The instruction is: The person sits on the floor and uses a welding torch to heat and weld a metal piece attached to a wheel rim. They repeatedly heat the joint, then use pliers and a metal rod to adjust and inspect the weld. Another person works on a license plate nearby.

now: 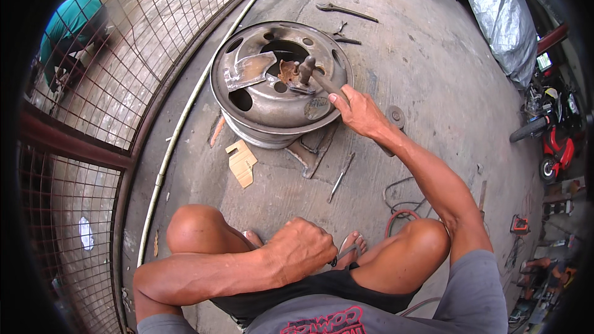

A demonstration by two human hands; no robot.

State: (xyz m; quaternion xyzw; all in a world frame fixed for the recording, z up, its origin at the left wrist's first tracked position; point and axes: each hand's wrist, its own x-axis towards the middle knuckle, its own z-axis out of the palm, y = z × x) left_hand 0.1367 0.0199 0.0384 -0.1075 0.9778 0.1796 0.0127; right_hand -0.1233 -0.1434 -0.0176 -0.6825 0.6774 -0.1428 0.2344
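Observation:
A large grey steel wheel rim (278, 125) lies flat in front of me, propped on metal pieces. My right hand (361, 110) is closed round the wooden handle of a hammer (306, 69), whose head is over the rim's disc near the centre hole. Next to the hammer head, on the disc, are a bent piece of sheet metal (250, 71) and a rusty brown scrap (288, 71). My left hand (301, 246) is closed in a fist above my lap, between my knees. Its inner side is turned away, so what it holds, if anything, is hidden.
Near the rim lie a cardboard cutout (242, 162), a thin metal rod (341, 177), a round disc (396, 116), a wrench (346, 12) and pliers (344, 36). A mesh fence (158, 37) and long pipe (179, 125) run along the left. Beyond it, a person (71, 25) bends. Motorcycles (560, 148) stand right.

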